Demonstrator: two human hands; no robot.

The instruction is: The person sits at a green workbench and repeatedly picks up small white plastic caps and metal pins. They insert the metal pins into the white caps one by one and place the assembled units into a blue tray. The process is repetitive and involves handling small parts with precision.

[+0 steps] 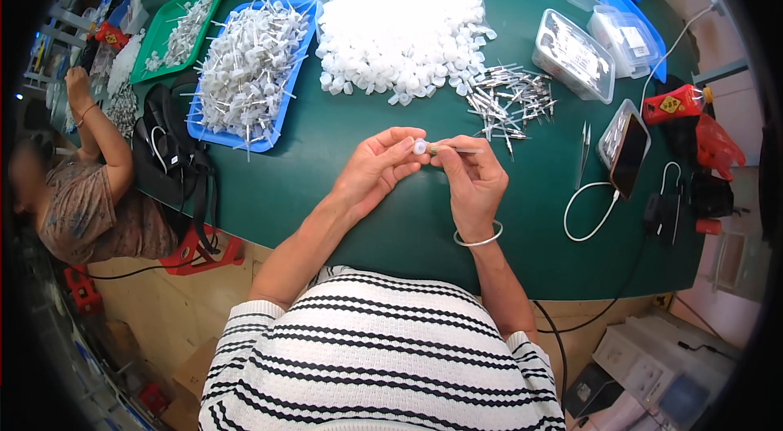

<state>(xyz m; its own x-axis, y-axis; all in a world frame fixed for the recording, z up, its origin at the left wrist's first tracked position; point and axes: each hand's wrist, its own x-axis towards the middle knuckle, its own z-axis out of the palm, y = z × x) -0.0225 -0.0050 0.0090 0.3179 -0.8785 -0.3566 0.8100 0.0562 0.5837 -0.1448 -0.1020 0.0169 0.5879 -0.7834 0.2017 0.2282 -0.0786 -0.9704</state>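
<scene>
The half-curled left hand [371, 167] pinches a small white plastic cap [420, 146]; the right hand [478, 180], fingers bent, pinches a slim brass-and-white rod [433, 149], both in front of the white plastic cap heap [391, 44]. Thin silver metal rods [510, 97] lie at its near right edge.

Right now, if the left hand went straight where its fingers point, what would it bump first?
Probably the right hand, just beyond the white cap the left hand holds; depth is unclear.

A slim, silvery bangle [481, 243] ringed the wrist [475, 229] just behind the right hand [473, 186], and farther back came a white knit top [383, 353], wavily striped in black, sleeves [245, 329] too!
</scene>
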